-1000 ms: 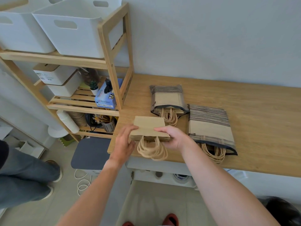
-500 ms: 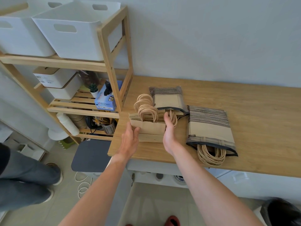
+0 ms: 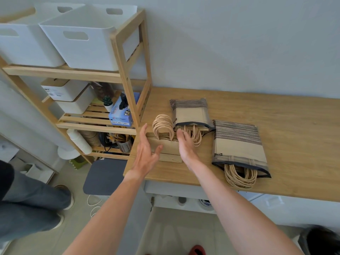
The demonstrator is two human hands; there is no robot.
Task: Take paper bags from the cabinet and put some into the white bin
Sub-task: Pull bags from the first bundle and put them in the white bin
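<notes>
A stack of plain brown paper bags point(image 3: 168, 148) lies on the wooden counter point(image 3: 276, 115), twine handles pointing away from me. My left hand point(image 3: 147, 153) is open just left of the stack, fingers spread, thumb near its edge. My right hand point(image 3: 185, 146) is open at the stack's right side, palm facing left, holding nothing. Two striped pouches point(image 3: 191, 113) point(image 3: 237, 144) full of more paper bags lie to the right. Two white bins point(image 3: 88, 39) point(image 3: 24, 41) stand on the top shelf of the wooden rack at upper left.
The wooden rack point(image 3: 128, 70) stands against the counter's left end, holding white lidded boxes point(image 3: 68, 94), a blue glove box point(image 3: 121, 113) and a metal utensil cup point(image 3: 125, 144). A grey stool point(image 3: 104, 175) sits below. Another person's legs point(image 3: 27, 205) are at lower left.
I turned the stack of plain bags around so its handles point away, laid it on the counter left of the small pouch, and let go; both hands have opened and drawn apart slightly.
</notes>
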